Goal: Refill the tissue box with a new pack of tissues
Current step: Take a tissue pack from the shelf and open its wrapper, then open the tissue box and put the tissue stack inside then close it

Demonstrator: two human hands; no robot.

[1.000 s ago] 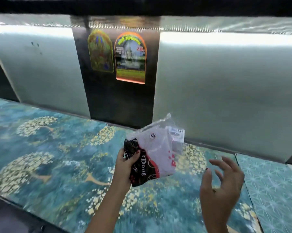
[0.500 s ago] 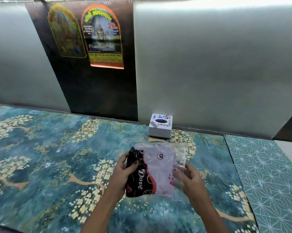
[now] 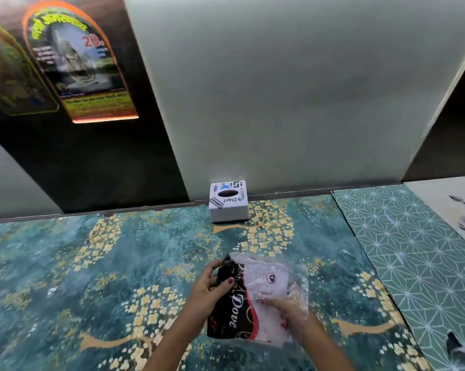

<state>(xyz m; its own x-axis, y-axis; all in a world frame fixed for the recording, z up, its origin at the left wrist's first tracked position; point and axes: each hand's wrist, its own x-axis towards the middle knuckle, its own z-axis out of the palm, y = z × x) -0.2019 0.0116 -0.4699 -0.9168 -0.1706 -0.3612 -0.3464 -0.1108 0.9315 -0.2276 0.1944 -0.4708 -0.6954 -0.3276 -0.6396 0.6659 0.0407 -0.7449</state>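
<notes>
The person holds the tissue pack [image 3: 248, 298] over the desk [image 3: 97, 269], near its front edge. The left hand [image 3: 208, 287] pinches the pack's dark printed end, fingers [image 3: 230, 281] clamped on the wrapper with the thumb on top. The right hand [image 3: 293, 311] is tucked into or under the clear plastic on the pack's other side; its fingers seem closed on the wrapper, though the film blurs them and I cannot tell exactly how they grip.

The step in hand looks like opening the wrapper. To do it well, I would keep the left hand anchoring the printed end and let the right hand peel the loose film away from the white stack, pulling along the seam and not across it, so the tissues stay folded and square enough to slide into a box.

The tissue box [image 3: 228, 201] sits well beyond the pack, at the far edge of the desk and against the pale wall panel [image 3: 279, 103]. Its oval slot faces up and looks dark, with no tissue showing.

Between pack and tissue box the patterned desk is bare, so there is free room to reach forward. To the right of the tissue box a green geometric mat [image 3: 413, 250] starts, with its seam running toward the front. The wall close behind the tissue box leaves no room back there, so drawing it forward before loading seems wise.
</notes>
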